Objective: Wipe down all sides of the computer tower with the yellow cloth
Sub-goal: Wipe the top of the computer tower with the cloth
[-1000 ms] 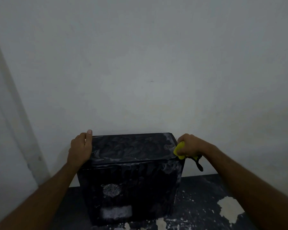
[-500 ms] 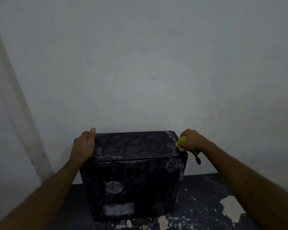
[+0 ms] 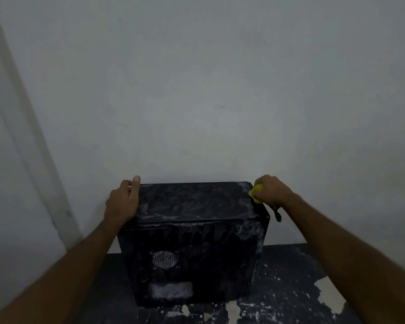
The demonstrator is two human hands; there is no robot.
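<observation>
- Right hand (image 3: 270, 190): fingers bunched round the yellow cloth (image 3: 255, 194), now at the far right corner of the tower top, further back than a second ago.
- Left hand (image 3: 122, 202): unchanged, fingers wrapped over the top's left edge, thumb along it.
- Computer tower (image 3: 192, 244): stands on the table (image 3: 290, 288) against the wall (image 3: 197, 90); long axis left-right, vented face toward the camera, dust-smeared.

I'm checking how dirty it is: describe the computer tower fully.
The computer tower is a black box standing on a paint-flecked dark table near a pale wall. Whitish dusty smears cover its top and near face, which has a round mesh vent. The left hand holds its top left edge; the right hand presses a yellow cloth on the right edge.
</observation>
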